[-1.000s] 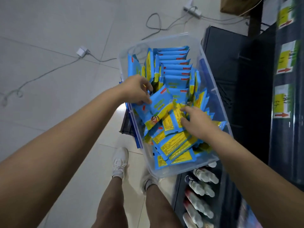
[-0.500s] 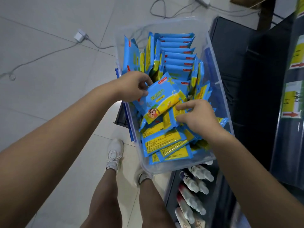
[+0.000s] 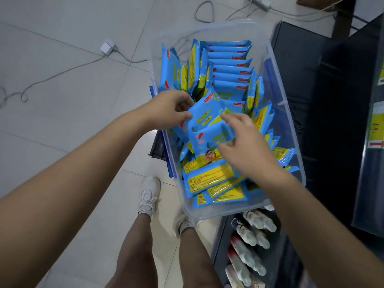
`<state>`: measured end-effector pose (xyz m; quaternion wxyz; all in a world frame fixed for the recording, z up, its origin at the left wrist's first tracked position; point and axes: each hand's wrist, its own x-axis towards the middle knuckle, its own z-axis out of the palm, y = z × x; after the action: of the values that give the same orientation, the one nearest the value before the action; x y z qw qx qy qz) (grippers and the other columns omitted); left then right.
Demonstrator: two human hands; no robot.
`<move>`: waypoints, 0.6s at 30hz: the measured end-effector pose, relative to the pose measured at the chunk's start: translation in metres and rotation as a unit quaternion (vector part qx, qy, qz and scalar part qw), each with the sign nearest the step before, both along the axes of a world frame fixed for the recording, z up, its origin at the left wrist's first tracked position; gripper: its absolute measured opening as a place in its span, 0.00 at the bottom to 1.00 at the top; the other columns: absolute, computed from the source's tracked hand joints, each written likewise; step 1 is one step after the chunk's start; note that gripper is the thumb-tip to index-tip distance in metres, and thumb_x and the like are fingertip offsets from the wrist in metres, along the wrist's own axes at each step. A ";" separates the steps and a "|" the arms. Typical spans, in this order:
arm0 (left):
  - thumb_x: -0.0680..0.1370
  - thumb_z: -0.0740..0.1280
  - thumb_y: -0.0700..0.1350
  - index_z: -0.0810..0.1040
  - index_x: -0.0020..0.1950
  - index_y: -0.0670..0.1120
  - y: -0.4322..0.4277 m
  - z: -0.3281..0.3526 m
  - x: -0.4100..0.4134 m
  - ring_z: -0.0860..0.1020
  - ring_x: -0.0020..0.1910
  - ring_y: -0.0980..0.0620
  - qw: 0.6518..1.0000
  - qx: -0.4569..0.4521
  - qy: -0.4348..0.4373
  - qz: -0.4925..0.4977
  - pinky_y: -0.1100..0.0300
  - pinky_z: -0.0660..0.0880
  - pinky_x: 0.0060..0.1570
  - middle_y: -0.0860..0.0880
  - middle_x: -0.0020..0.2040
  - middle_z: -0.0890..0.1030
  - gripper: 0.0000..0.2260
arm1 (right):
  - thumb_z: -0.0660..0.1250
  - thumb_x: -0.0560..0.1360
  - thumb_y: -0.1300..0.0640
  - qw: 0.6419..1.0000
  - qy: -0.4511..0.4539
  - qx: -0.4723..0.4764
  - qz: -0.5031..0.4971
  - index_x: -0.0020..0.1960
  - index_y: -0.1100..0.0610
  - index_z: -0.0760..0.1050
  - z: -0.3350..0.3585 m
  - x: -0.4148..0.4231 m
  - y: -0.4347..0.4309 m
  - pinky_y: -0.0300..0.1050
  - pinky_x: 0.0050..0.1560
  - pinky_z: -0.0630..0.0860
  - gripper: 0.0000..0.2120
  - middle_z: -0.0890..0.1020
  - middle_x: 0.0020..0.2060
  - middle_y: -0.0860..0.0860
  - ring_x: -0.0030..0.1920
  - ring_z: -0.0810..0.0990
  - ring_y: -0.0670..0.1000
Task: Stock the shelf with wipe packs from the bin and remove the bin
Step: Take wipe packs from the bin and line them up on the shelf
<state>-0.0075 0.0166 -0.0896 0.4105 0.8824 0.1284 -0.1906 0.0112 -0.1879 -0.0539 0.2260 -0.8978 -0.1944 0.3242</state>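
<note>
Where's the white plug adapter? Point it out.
In the head view, the white plug adapter lies on the tiled floor, upper left, left of the clear bin.

Soft, even indoor light, pale floor tiles [image 3: 62,113] bright with faint sheen, dark shelf [image 3: 324,84] underexposed, weak shadows, wide-angle bending at edges, slight softness on the bottles [image 3: 249,246], mild compression blur

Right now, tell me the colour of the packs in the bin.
The packs are blue with yellow panels and small red marks; the head view shows it.
</note>
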 end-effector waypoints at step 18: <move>0.77 0.65 0.43 0.74 0.61 0.44 -0.015 -0.002 -0.002 0.73 0.48 0.51 0.996 0.070 0.012 -0.052 0.61 0.70 0.48 0.49 0.51 0.75 0.12 | 0.73 0.69 0.49 0.943 -0.103 -0.134 0.286 0.48 0.53 0.61 -0.026 0.032 0.010 0.60 0.72 0.51 0.22 0.70 0.44 0.49 0.48 0.69 0.51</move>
<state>-0.0091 0.0014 -0.0919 0.3355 0.9121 0.1000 -0.2132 0.0433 -0.1778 -0.0800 -0.0198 -0.8549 -0.4199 0.3041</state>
